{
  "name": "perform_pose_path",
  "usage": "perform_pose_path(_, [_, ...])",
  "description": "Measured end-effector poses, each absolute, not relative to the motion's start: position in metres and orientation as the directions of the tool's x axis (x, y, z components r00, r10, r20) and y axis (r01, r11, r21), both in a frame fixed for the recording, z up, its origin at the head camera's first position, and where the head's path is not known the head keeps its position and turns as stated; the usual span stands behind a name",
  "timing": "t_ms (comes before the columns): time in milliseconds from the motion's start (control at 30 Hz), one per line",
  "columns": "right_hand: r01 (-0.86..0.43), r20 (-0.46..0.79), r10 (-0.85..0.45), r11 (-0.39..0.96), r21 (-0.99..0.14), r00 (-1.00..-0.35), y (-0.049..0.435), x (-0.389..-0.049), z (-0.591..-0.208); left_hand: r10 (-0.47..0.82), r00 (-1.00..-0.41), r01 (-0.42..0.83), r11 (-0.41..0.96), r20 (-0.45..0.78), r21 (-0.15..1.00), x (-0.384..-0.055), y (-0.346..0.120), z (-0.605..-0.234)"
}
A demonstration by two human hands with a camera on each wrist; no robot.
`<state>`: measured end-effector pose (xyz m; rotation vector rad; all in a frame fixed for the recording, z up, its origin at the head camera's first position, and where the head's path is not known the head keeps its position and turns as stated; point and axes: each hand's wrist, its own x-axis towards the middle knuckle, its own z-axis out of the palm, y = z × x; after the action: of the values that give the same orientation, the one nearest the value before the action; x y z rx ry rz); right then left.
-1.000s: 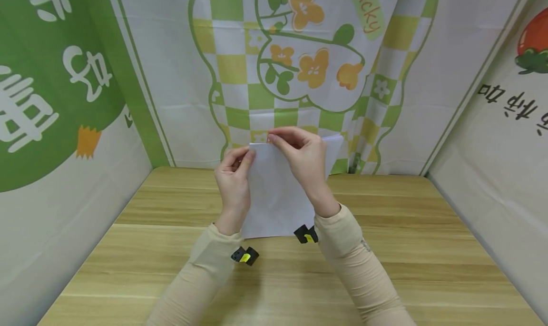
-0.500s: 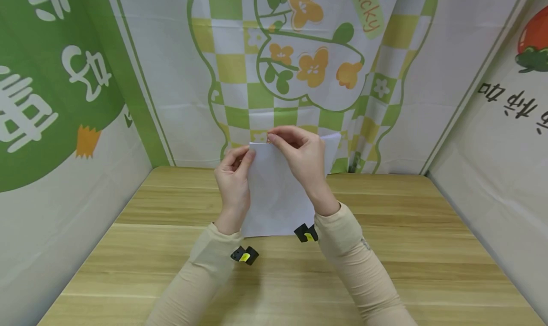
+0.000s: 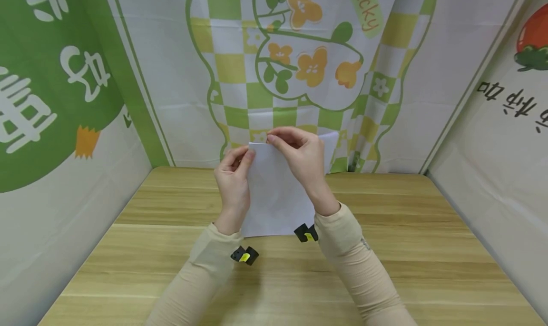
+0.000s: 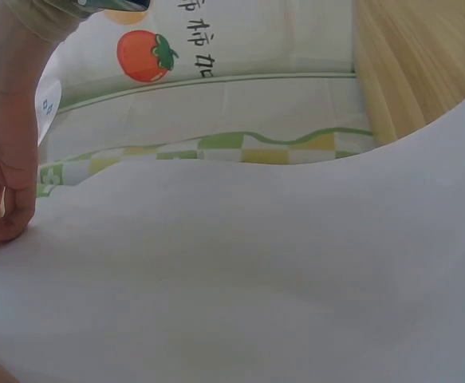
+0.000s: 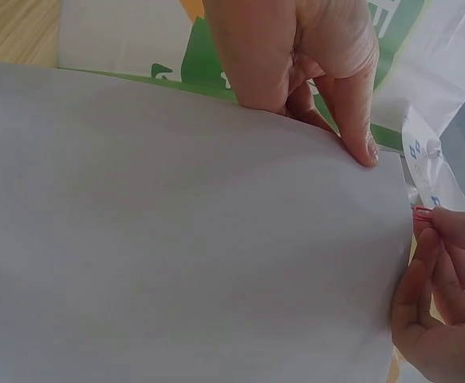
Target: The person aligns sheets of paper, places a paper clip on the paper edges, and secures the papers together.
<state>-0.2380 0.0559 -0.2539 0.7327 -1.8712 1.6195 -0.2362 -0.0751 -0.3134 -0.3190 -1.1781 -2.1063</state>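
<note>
White paper sheets point(image 3: 278, 197) stand upright above the table, their top edges slightly apart in the head view. At the upper left corner, my left hand point(image 3: 234, 183) pinches the paper between thumb and fingers. My right hand point(image 3: 303, 162) is at the top edge, a little right of that corner. Between its thumb and finger it pinches a red paper clip point(image 5: 422, 213), which meets the paper's edge in the right wrist view. From the left wrist, the sheet's broad face point(image 4: 240, 255) fills most of the picture, with the right hand point(image 4: 9, 175) at its far left.
A wood-grain table point(image 3: 385, 250) lies under the hands. Printed cloth point(image 3: 312, 78) hangs behind it, with more cloth walls at left and right. Black pieces with yellow marks point(image 3: 245, 255) sit beside both wrists.
The rear part of the paper, beyond my right hand, has shifted slightly left. Both hands stay almost in place, with the same grips.
</note>
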Motion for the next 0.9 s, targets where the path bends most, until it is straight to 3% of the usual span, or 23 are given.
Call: perform_pose_path(900, [-0.698, 0.692, -0.093, 0.127, -0.705, -0.716, 0.0592, -0.2383, -0.2549, -0.481, -0.711, 0.683, -0.301, 0.513, 0.665, -0.2390, -0.0722, -0.3165])
